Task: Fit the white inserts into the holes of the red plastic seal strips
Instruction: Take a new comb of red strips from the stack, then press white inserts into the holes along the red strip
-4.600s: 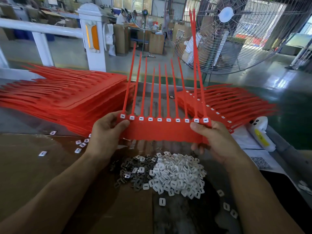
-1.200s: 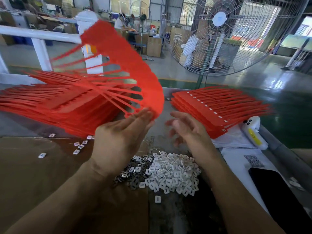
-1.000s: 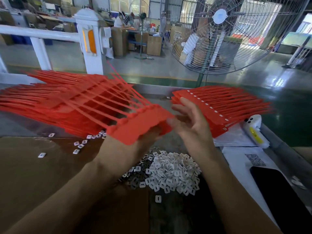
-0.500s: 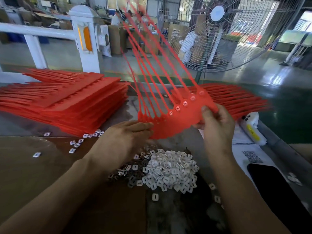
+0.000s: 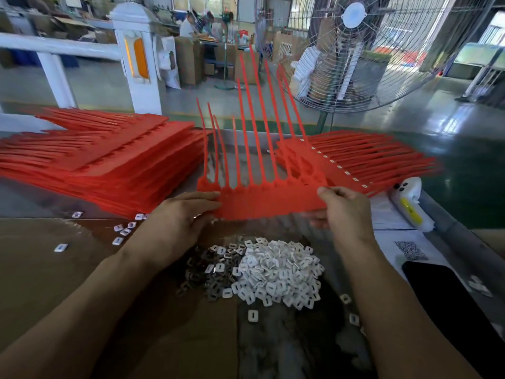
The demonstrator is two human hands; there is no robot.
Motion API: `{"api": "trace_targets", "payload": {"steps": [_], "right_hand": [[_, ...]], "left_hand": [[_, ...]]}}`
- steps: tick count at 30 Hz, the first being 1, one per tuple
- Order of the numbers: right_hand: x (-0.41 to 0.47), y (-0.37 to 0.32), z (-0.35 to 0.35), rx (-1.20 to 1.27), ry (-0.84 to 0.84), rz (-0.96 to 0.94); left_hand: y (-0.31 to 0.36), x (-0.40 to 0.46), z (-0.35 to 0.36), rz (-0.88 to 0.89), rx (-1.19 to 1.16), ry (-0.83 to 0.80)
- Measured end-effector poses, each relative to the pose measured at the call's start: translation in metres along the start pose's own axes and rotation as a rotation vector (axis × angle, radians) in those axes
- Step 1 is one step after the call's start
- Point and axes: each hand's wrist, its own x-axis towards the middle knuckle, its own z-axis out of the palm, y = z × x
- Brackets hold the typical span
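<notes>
At the far left, a tall stack of flat red plastic seal sheets (image 5: 90,162) lies on the table, with a few loose white square inserts (image 5: 124,231) scattered at its near edge on the brown cardboard sheet (image 5: 41,274). Your left hand (image 5: 175,222) reaches forward with fingers nearly straight and close together, their tips laid on the left end of the red comb-shaped seal strip sheet (image 5: 262,201); you press it rather than curl around it. The sheet's band hangs above the table between your hands, its thin tails pointing up and away from you. Below it sits a heap of white plastic inserts (image 5: 281,272), with a smaller patch of grey metal clips (image 5: 202,274) touching its left side. Your right hand (image 5: 344,212) pinches the band's right end, thumb on top and fingers curled beneath. Behind that hand lies a second stack of red seal sheets with white inserts fitted (image 5: 355,162), and just beside it a white handheld device with a yellow label (image 5: 410,206).
</notes>
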Motion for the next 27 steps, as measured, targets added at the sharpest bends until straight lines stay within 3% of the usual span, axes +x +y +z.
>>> {"api": "trace_targets", "payload": {"steps": [7, 27], "right_hand": [[-0.005, -0.002, -0.017, -0.486, -0.086, -0.006], [-0.009, -0.020, -0.029, -1.007, -0.120, -0.026]], "left_hand": [[-0.005, -0.003, -0.004, -0.074, 0.037, -0.039], [-0.022, -0.006, -0.002, -0.347, -0.017, -0.114]]}}
